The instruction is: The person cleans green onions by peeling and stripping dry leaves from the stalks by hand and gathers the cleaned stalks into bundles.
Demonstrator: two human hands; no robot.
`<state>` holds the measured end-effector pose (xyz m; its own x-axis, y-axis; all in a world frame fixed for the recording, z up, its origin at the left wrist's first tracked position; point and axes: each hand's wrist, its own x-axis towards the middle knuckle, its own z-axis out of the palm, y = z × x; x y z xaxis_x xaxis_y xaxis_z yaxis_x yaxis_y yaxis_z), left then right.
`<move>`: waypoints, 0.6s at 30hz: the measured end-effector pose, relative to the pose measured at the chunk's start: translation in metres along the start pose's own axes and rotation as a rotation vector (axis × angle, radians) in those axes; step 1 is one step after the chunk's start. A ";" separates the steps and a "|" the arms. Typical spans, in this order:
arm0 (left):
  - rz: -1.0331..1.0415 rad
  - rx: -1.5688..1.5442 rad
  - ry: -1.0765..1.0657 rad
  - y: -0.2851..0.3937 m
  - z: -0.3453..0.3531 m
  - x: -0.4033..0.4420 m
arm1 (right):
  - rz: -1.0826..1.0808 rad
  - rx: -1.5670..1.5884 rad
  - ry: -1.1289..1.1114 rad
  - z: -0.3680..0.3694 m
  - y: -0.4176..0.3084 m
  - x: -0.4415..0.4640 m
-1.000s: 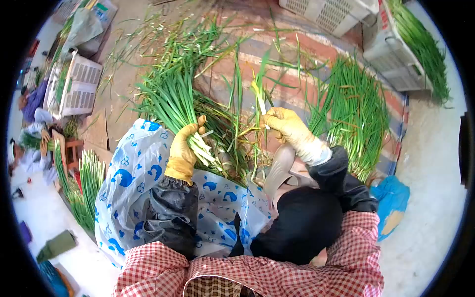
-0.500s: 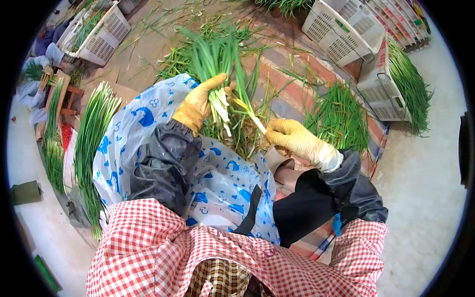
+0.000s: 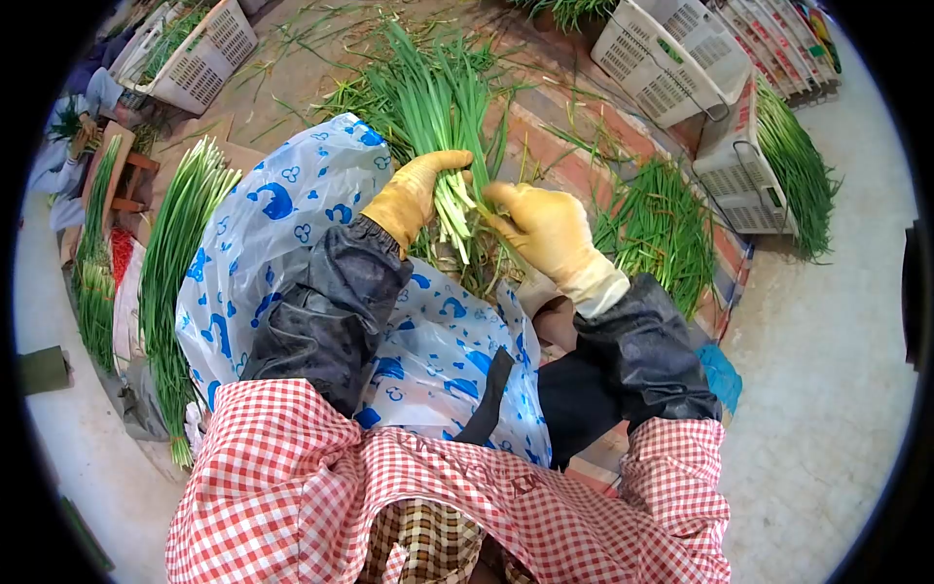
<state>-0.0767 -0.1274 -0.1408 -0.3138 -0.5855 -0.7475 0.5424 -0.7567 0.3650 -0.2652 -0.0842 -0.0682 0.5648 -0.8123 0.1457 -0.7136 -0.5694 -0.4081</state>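
My left hand, in a yellow glove, is closed around a bunch of scallions. Their white root ends point down towards me and the green leaves fan away. Close against the bunch's right side is my right hand, gloved in pale yellow. Its fingers are bent in at a leafy stalk with some yellowed leaf; the fingertips are blurred, and what they pinch is not clear. A plastic sheet with blue prints covers my lap. Below the bunch lie loose leaf scraps.
A pile of green leaves lies on the striped mat at right. Long scallions lie to my left. White crates stand at back right, one filled with scallions. Another crate and a person holding greens are at far left.
My right hand has moved up and left from a stalk's white end to the bunch. My left hand has shifted slightly right, still holding the bunch. The single stalk no longer stands apart.
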 end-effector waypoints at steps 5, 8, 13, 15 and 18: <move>-0.096 0.030 0.078 -0.014 0.001 -0.003 | 0.008 -0.140 -0.270 0.015 -0.004 0.010; -0.164 0.029 0.103 -0.021 0.001 -0.003 | 0.213 0.029 0.252 0.008 0.018 0.030; -0.070 -0.026 0.139 -0.015 -0.009 -0.002 | 0.041 0.176 0.011 -0.007 0.004 0.013; -0.066 -0.068 0.223 -0.014 -0.009 -0.001 | 0.021 -0.050 -0.229 0.004 -0.008 0.009; -0.075 -0.051 0.278 -0.020 -0.005 -0.005 | -0.005 -0.230 -0.303 0.035 0.003 0.002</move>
<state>-0.0821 -0.1083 -0.1471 -0.1328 -0.4206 -0.8975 0.5667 -0.7751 0.2793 -0.2517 -0.0836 -0.1009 0.6407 -0.7550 -0.1396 -0.7656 -0.6146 -0.1900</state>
